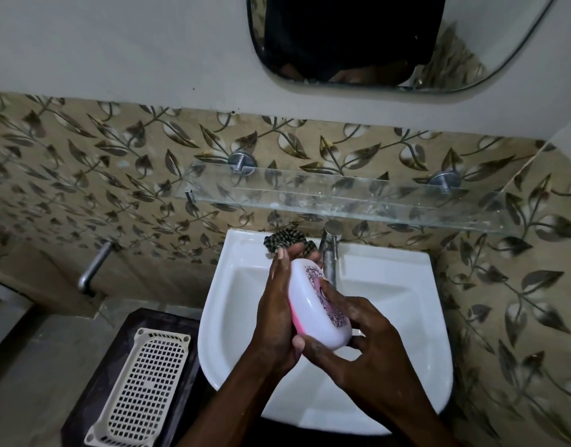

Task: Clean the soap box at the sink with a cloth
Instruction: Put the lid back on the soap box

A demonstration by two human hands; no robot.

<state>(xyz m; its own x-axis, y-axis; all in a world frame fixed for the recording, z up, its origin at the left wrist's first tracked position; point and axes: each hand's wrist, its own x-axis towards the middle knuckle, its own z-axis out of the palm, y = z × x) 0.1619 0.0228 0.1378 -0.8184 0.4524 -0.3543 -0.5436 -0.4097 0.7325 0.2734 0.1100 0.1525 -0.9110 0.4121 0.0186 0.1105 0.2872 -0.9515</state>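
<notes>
White soap box (319, 304) with purple print, pink edge half hidden, clasped by left hand (277, 314) and right hand (358, 333) over sink (407, 317); checked cloth (277, 241) at twelve o'clock, mostly covered.

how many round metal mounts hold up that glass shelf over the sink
2: one mount at the back left of the glass shelf, one mount at the back right. A thin peg also shows at the left end.

Both hands hold the soap box (319, 303) over the sink (403, 317): the left hand (276, 317) cups its side, the right hand (352, 337) grips its near end. A checked cloth (282, 242) lies on the rim beside the tap (330, 250).
</notes>
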